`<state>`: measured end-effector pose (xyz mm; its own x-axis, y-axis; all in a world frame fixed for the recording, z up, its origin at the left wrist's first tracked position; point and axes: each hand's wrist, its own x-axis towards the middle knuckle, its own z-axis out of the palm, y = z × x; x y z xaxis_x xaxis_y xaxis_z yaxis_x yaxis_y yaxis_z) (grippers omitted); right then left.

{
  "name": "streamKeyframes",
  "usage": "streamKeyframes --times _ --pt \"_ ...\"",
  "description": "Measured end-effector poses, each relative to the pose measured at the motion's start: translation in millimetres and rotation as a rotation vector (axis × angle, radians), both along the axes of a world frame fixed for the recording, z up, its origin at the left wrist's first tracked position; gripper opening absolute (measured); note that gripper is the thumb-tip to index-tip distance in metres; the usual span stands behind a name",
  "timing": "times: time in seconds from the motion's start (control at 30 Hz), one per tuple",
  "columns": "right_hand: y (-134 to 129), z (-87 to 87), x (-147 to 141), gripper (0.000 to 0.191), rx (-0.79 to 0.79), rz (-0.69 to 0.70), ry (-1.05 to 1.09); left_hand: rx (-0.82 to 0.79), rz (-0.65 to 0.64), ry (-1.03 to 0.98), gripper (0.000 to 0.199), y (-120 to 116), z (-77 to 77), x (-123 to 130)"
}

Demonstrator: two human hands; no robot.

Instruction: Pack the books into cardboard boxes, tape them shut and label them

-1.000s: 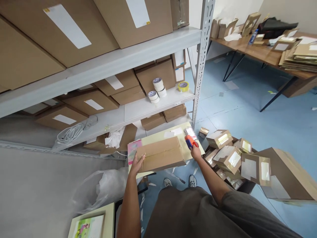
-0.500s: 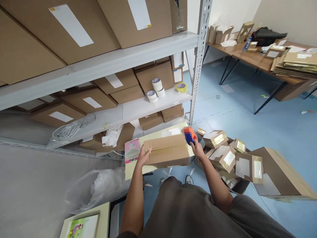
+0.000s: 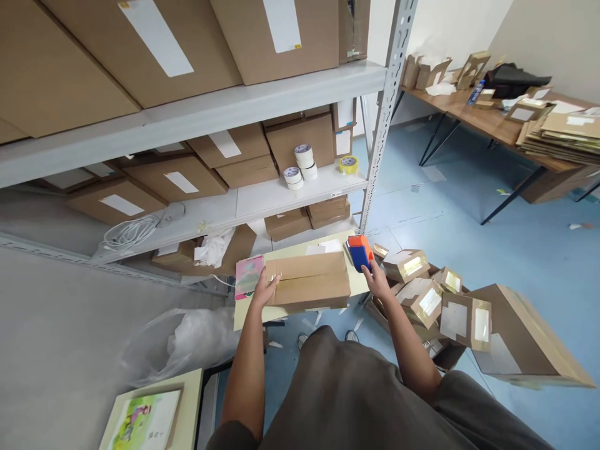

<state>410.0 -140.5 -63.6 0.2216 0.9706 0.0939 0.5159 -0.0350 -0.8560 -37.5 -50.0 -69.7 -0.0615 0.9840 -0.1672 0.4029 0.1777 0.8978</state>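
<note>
A long closed cardboard box (image 3: 312, 281) lies on a pale yellow table (image 3: 359, 284), its top seam running lengthwise. My left hand (image 3: 265, 289) grips the box's left end, thumb on the top. In my right hand (image 3: 376, 281) is an orange and blue tape dispenser (image 3: 360, 253), held just beyond the box's right end and apart from it. A pink printed packet (image 3: 248, 276) rests on the table left of the box, partly behind my left hand. White paper slips (image 3: 330, 245) lie behind the box.
Metal shelving (image 3: 262, 90) with cartons stands in front, holding white tape rolls (image 3: 304, 159) and a yellow tape roll (image 3: 348, 165). Taped small boxes (image 3: 424, 300) and a large carton (image 3: 529, 337) crowd the floor at right. A plastic bag (image 3: 187, 344) sits at left.
The view has swung slightly, shifting the shelves rightward in the picture. The box and my left hand appear a little farther left. The tape dispenser stays in my right hand.
</note>
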Motion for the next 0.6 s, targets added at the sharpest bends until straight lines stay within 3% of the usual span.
streamKeyframes --times 0.1,0.2,0.3,0.43,0.5,0.6 --pt "5.2 11.5 -9.4 0.036 0.012 0.04 0.033 -0.014 -0.012 -0.02 0.085 22.3 2.4 25.6" --pt "8.3 21.9 -13.9 0.035 0.019 0.046 0.056 -0.024 -0.043 -0.057 0.081 30.0 9.2 14.7" --pt "3.9 26.7 -11.0 0.035 0.046 0.028 0.052 -0.021 -0.054 -0.074 0.081 15.2 11.8 -22.8" --pt "-10.8 26.9 -3.8 0.035 0.06 0.001 0.048 -0.054 0.001 -0.068 0.087 -20.8 2.2 -64.2" --pt "-16.6 27.3 -3.4 0.036 0.055 -0.005 0.052 -0.05 0.021 -0.068 0.086 -34.4 -7.4 -61.8" --pt "-18.5 30.6 -7.6 0.037 0.045 0.01 0.075 -0.038 -0.001 -0.057 0.087 -41.7 -26.0 -27.1"
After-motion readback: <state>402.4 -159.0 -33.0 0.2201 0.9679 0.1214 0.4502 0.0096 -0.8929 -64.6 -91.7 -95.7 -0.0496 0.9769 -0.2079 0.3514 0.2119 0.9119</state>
